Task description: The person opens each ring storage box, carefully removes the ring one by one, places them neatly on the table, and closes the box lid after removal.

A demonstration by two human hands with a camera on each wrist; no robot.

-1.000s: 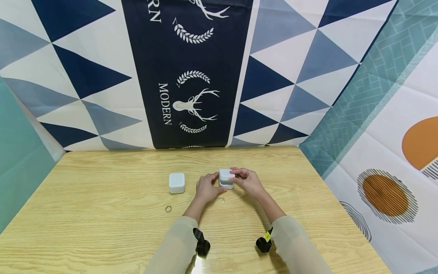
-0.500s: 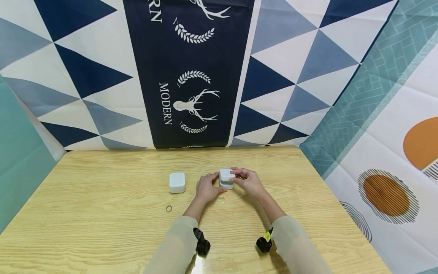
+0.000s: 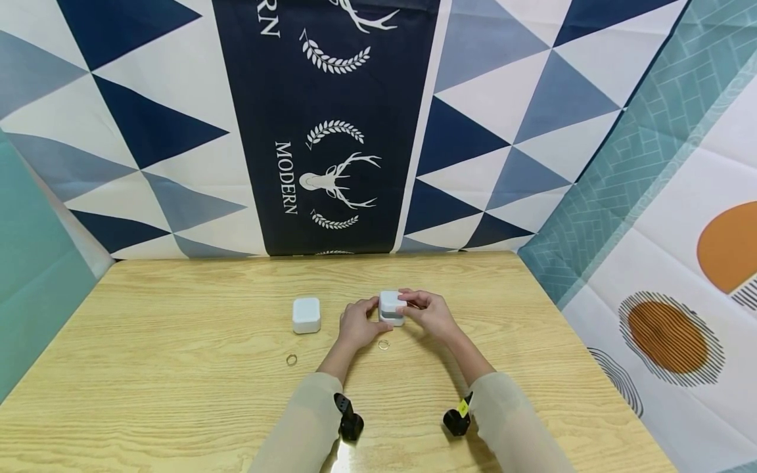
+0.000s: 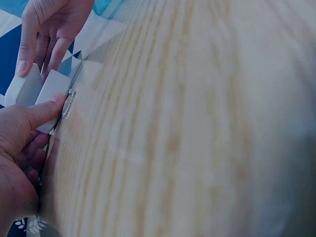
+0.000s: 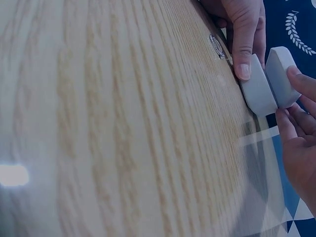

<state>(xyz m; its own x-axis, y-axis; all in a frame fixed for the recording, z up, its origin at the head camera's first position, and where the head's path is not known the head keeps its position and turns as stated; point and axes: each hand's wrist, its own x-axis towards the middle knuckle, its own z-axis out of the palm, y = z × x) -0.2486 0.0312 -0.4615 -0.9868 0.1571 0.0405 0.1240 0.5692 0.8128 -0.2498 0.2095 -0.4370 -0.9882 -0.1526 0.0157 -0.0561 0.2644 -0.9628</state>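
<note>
A small white ring box stands partly open near the table's far side, its lid (image 5: 282,74) tilted away from its base (image 5: 258,91). Thumb and fingers of my left hand (image 3: 357,324) grip the base from the left, the thumb on its front. From the right, my right hand (image 3: 432,314) pinches the lid. What lies inside the box is hidden. Just in front of it lies a ring (image 5: 216,46) that looks jewelled. Left of my left hand sits a second white ring box (image 3: 305,315), closed, with another ring (image 3: 292,359) lying nearer on the wood.
All of this is on a light wood-grain table (image 3: 195,368). Behind its back edge hangs a patterned cloth (image 3: 331,197) with triangles and deer heads, and more printed fabric (image 3: 668,328) runs along the right side.
</note>
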